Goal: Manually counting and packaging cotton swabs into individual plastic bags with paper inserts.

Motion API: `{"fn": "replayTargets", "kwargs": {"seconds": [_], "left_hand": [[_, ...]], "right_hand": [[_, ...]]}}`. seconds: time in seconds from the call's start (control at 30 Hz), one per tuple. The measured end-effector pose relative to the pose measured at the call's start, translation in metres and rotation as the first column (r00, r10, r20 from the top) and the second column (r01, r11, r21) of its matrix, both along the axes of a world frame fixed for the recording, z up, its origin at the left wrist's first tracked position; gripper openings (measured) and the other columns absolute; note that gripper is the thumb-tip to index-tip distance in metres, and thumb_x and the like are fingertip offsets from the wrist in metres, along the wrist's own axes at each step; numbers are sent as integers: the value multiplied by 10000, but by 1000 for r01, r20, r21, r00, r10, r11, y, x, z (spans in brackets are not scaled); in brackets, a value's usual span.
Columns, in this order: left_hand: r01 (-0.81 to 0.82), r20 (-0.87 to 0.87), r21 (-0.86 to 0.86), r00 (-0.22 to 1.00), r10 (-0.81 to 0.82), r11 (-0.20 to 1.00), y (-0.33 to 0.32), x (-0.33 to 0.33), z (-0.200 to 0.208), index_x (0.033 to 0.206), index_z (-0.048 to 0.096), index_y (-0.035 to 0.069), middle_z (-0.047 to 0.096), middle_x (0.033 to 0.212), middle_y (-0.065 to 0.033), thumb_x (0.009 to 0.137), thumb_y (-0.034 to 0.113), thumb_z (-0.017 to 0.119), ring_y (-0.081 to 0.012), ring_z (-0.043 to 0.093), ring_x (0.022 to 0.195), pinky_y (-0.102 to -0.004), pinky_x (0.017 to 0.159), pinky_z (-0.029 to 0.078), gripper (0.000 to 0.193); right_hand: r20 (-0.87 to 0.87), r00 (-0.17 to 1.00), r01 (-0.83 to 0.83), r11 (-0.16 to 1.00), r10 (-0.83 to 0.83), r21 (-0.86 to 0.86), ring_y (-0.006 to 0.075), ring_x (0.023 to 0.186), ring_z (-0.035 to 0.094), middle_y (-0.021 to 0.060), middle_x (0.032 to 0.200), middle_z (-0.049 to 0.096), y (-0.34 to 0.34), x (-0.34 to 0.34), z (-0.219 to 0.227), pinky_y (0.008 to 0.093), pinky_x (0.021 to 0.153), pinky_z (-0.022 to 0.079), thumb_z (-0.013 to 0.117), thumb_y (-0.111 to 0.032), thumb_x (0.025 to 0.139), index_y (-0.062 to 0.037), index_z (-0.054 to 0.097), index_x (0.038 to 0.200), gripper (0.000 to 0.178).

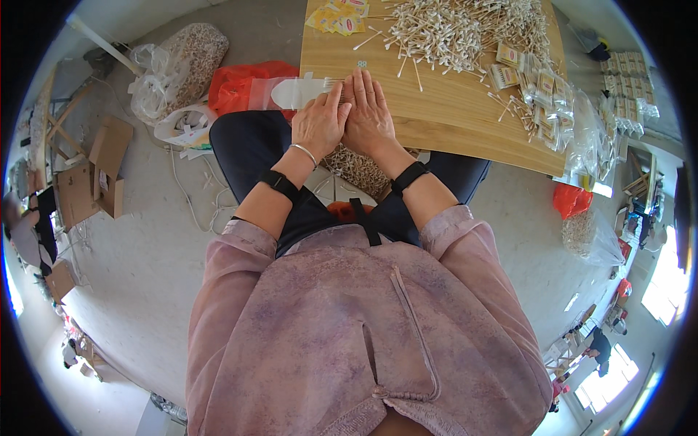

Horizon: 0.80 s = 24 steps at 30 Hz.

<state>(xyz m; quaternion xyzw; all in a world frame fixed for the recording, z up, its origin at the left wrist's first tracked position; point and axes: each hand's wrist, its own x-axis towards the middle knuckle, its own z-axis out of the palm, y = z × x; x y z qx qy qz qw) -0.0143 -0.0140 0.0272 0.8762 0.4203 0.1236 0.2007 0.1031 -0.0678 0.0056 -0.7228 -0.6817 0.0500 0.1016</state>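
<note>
At the table's near left edge, my left hand (pixel 318 125) is closed on a clear plastic bag (pixel 288 94) with a white rounded end, which sticks out past the edge. A few thin pale sticks, seemingly cotton swabs (pixel 331 83), show at the fingertips; the rest of the bag is under my hands. My right hand (pixel 368 115) lies flat against the left, fingers stretched out and pointing away from me. What is beneath its palm is hidden. Beyond my hands a large heap of loose cotton swabs (pixel 443 33) covers the far part of the wooden table (pixel 451 109).
Yellow packets (pixel 338 16) lie at the far left of the table. Filled swab packs (pixel 545 91) are piled at its right edge. More swabs (pixel 356 168) sit below the table edge between my knees. Left on the floor are a stuffed clear sack (pixel 193 62), a red bag (pixel 243 83) and cardboard boxes (pixel 109 163).
</note>
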Motion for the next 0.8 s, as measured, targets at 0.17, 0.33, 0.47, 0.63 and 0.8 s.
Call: {"fn": "replayTargets", "kwargs": {"seconds": [0.17,0.33,0.47,0.63,0.8], "left_hand": [[6,-32,-26,999,-7,1000,-1,0,1,1323,443,112,630,1015,-142,950,350,426,-331,618,907,-413,779,504,443],[20,-10,-1,1000,-20,1000,-1,-1,1,1303,451,108,632,989,-133,945,334,443,-329,620,880,-419,754,505,423],[15,13,-7,1000,-15,1000,1,-1,1,1278,475,126,636,962,-133,951,318,425,-341,622,864,-418,743,510,382],[-89,83,7,993,88,996,20,3,-2,1137,557,150,651,888,-111,921,284,490,-336,639,746,-430,645,515,263],[-90,157,44,984,82,995,50,16,4,896,657,119,621,861,-102,818,213,631,-321,623,813,-425,693,506,125]], "right_hand": [[26,1000,7,1000,-7,-13,353,1421,98,250,1505,143,0,0,0,437,1155,69,347,-314,911,63,188,1431,662],[-6,1000,15,1000,-15,-17,351,1423,81,237,1511,118,0,0,-1,430,1154,69,369,-305,904,42,194,1434,656],[1,1000,17,1000,-17,2,352,1422,86,242,1506,133,0,0,1,434,1153,74,397,-317,894,46,207,1427,672],[-9,1000,0,1000,0,-8,348,1417,119,252,1491,183,-1,1,6,434,1153,85,477,-480,845,71,238,1409,824],[-44,999,-9,998,11,54,344,1416,125,254,1482,209,-2,2,5,429,1152,87,475,-644,813,88,264,1393,957]]}}
